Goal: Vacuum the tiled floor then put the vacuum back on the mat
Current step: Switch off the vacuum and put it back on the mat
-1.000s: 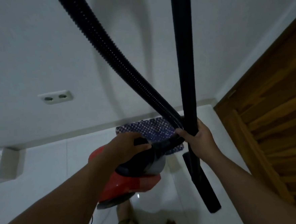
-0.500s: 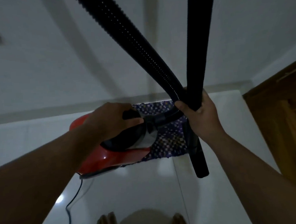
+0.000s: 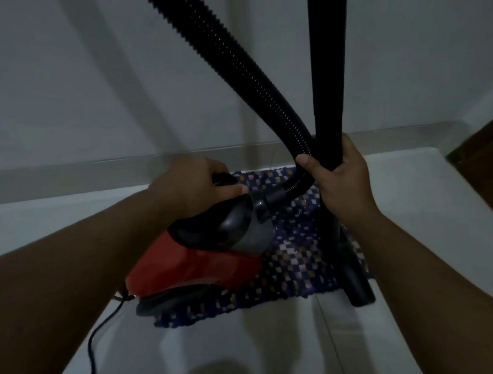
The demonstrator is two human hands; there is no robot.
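Red-and-grey vacuum (image 3: 198, 260), black hose (image 3: 230, 56) and wand (image 3: 330, 64), tilted over checkered blue mat (image 3: 297, 259).

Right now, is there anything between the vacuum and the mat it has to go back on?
Nothing visible. The left hand holds the red vacuum by its handle over the checkered mat, and the mat's exposed weave looks bare. The right hand grips the hose and tube.
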